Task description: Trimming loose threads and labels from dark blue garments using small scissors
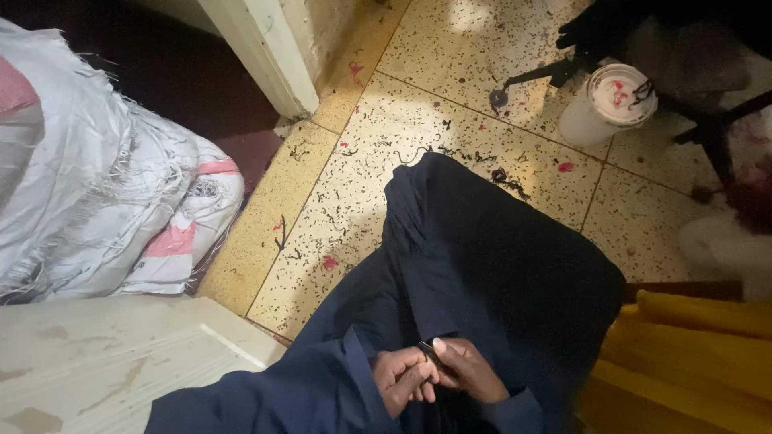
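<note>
Plainly, both hands [434, 374] pinch a small black clip [426, 349].

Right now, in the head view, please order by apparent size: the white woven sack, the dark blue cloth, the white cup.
1. Dark blue cloth
2. White woven sack, cut off by the frame, so unsure
3. White cup
</note>
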